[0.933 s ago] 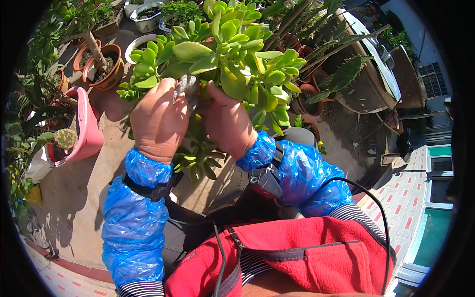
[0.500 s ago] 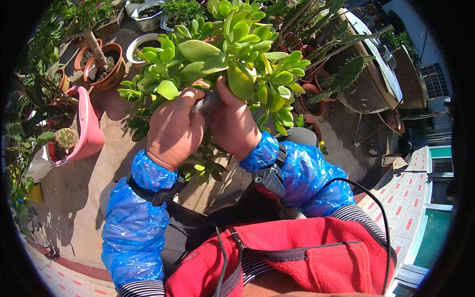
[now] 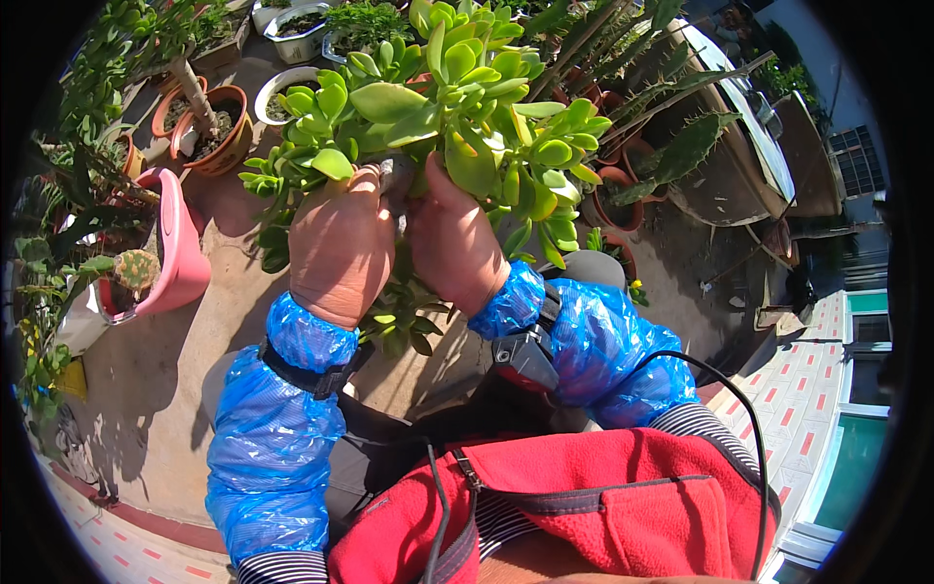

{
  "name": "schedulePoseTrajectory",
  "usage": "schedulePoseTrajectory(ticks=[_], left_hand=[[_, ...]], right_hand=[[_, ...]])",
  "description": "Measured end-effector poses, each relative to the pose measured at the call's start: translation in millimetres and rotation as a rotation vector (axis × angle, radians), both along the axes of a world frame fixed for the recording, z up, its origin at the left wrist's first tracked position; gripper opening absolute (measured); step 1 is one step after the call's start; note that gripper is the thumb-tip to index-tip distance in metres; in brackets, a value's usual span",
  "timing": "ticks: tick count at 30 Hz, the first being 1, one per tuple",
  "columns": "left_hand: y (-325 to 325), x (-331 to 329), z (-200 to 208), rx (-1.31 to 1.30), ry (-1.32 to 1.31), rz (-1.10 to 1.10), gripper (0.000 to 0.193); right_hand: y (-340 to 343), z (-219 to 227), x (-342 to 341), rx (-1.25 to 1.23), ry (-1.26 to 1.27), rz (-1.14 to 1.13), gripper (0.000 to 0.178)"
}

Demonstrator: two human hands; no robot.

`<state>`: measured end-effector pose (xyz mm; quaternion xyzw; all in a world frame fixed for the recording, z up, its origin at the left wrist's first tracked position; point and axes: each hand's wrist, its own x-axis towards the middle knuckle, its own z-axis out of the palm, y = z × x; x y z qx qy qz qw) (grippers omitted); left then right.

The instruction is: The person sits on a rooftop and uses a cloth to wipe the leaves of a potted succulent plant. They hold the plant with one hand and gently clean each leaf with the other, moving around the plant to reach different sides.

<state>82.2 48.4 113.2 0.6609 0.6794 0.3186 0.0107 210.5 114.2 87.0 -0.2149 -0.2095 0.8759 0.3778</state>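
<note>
A bushy succulent (image 3: 472,97) with thick, glossy green leaves rises in front of me. My left hand (image 3: 342,248) is closed at the plant's middle, its fingertips on a crumpled grey cloth-like piece (image 3: 397,175). Just to the right, my right hand (image 3: 455,234) is curled with its thumb up against the underside of a broad leaf. Leaves and the hand itself hide its other fingers, so what they grip cannot be seen. The grey piece sits between the two hands, under the leaves. Blue plastic sleeves (image 3: 268,467) cover both forearms.
Orange pots (image 3: 226,136) and white pots (image 3: 297,44) stand at the far left and back. A pink pot (image 3: 185,253) with a small cactus lies tilted at left. Spiny cactus stems (image 3: 671,156) reach in from the right. A black cable (image 3: 725,384) loops beside my right sleeve.
My left hand has turned and its fingers have shifted slightly up along the grey piece, which shows higher now. My right hand has stayed nearly in place.
</note>
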Motion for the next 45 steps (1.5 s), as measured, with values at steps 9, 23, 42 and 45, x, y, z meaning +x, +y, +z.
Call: schedulePoseTrajectory(ticks=[9,23,42,45], left_hand=[[-0.5,2.9,-5.5,0.097,-0.340,-0.211,0.034],[2.1,5.5,-2.2,0.102,-0.256,-0.090,0.031],[-7.5,7.3,19.1,0.259,-0.683,0.053,0.026],[-8.5,1.5,35.8,0.398,-0.875,0.036,0.031]], right_hand=[[0.9,2.3,7.9,-0.071,-0.089,0.026,0.052],[1.3,3.4,7.6,0.036,-0.131,0.017,0.053],[-35.8,44.0,40.2,0.057,-0.355,-0.169,0.050],[-55.2,74.3,43.5,-0.042,-0.299,-0.044,0.059]])
